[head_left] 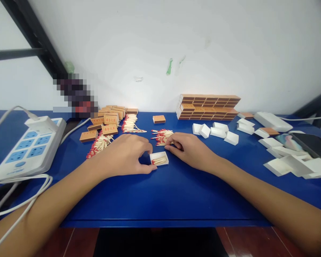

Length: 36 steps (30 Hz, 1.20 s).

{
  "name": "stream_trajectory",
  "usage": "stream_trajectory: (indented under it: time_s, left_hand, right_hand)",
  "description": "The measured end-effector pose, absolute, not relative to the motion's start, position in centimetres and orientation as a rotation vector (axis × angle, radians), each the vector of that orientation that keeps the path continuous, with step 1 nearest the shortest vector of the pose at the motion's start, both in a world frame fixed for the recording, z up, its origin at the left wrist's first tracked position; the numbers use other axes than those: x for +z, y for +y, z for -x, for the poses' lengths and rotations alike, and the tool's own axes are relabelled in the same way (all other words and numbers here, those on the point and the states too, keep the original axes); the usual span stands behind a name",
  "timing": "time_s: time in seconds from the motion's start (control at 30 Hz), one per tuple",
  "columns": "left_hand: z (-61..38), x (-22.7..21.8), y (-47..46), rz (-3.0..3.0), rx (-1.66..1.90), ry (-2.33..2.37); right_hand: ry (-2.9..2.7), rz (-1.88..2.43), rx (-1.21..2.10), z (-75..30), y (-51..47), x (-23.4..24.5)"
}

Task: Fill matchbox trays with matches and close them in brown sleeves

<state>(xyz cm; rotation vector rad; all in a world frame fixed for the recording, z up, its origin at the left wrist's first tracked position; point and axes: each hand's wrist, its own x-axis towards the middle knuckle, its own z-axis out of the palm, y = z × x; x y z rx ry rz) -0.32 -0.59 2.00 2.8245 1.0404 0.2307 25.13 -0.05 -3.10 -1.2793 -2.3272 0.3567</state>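
Note:
A small white matchbox tray (164, 156) lies on the blue table, partly filled with red-headed matches (159, 161). My left hand (125, 154) holds its left end, thumb at the front corner and fingers at the back one. Just behind the tray is a loose pile of matches (162, 136), red heads pointing left. My right hand (188, 148) is at the right end of that pile, its fingers curled and its thumb and forefinger pinched together. Whatever lies between those fingertips is too small to make out.
Closed matchboxes (110, 119) and more matches (130, 123) are at the left. One matchbox (159, 119) lies behind the pile. A matchbox stack (208, 107) stands against the wall. White empty trays (218, 132), a phone (310, 144) and a power strip (29, 146) flank the work area.

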Motion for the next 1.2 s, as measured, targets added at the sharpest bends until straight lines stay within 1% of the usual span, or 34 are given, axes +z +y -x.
stream_trajectory:
  time_s: [0.27,0.47,0.67,0.9,1.03,1.2]
  left_hand:
    - [0.3,2.1,-0.6,-2.838,0.237,1.055]
    - [0.3,2.1,-0.6,-2.832,0.229,1.056]
    - [0.3,2.0,-0.7,-2.836,0.234,1.058]
    - [0.2,2.0,-0.5,-2.821,0.203,1.074]
    - [0.2,2.0,-0.6,-2.816,0.209,1.068]
    - [0.2,2.1,-0.7,-2.824,0.209,1.070]
  right_hand:
    - [-2.328,1.232,0.360,-25.2,0.1,-3.3]
    - [-2.370,1.275,0.394,-25.3,0.1,-3.1]
    - [-2.437,1.292,0.354,-26.4,0.0,-2.6]
    - [-2.496,1.412,0.483,-27.3,-0.5,-1.1]
    - [-2.509,1.459,0.489,-27.9,-0.3,-1.3]
    - [-2.507,1.411,0.479,-27.4,-0.2,-1.7]
